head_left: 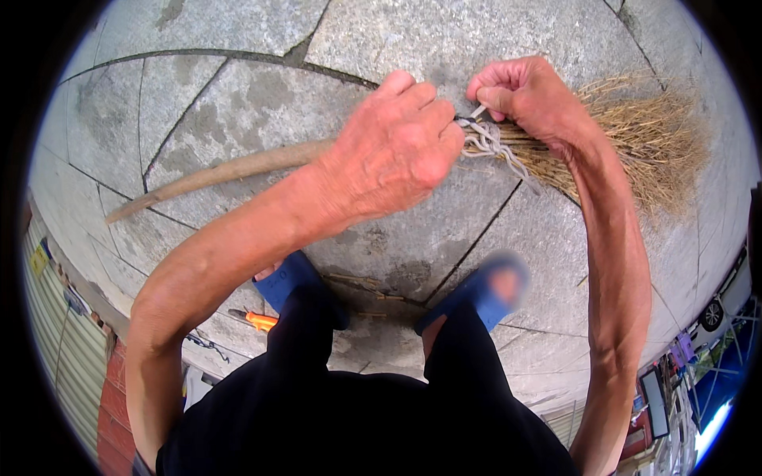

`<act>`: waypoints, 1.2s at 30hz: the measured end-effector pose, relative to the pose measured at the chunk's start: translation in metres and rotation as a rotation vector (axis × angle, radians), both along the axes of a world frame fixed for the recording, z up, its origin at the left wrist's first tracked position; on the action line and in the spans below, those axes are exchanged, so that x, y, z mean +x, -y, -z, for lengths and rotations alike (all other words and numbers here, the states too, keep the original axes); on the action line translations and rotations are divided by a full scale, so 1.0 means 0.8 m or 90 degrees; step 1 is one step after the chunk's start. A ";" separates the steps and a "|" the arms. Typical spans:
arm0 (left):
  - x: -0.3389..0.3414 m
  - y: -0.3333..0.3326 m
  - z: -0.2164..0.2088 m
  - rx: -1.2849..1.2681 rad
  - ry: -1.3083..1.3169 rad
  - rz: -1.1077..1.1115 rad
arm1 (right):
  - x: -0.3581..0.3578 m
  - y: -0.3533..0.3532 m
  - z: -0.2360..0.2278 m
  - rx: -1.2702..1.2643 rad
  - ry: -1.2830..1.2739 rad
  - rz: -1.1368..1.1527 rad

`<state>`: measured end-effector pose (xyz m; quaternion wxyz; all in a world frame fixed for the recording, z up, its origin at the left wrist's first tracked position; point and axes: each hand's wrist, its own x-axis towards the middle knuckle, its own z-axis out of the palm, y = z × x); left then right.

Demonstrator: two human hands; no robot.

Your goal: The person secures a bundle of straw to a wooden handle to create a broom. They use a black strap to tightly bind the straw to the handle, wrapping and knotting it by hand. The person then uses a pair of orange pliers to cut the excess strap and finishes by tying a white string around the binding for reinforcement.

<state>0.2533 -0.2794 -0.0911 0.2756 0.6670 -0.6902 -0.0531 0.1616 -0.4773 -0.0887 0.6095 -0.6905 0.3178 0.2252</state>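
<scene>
A twig broom [651, 139] lies across the paving, its wooden handle [230, 170] pointing left and its bristles fanned out to the right. My left hand [405, 143] is closed at the place where handle and bristles meet; its fingers mostly hide what they wrap. Just right of it, a pale cord [494, 143] is looped around the bundle, with a loose end trailing on the near side. Between thumb and forefinger, my right hand [524, 95] pinches a short length of the cord above the broom. My right wrist crosses over part of the bristles.
Orange-handled pliers [260, 320] lie on the stone ground by my left foot, near a dark bit of wire [208, 347]. My feet in blue slippers [295, 282] stand apart on the near side of the broom. Short broken twigs [357, 280] are scattered between them.
</scene>
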 end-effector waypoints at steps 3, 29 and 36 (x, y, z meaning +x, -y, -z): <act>0.004 -0.005 -0.007 0.009 0.003 0.010 | -0.007 -0.001 0.007 -0.051 0.024 -0.005; 0.097 -0.234 -0.207 0.537 -0.162 -0.134 | -0.327 0.019 -0.306 -0.158 -0.099 0.529; 0.078 -0.180 -0.438 0.536 -0.231 -0.203 | -0.444 -0.132 -0.437 0.031 -0.257 0.665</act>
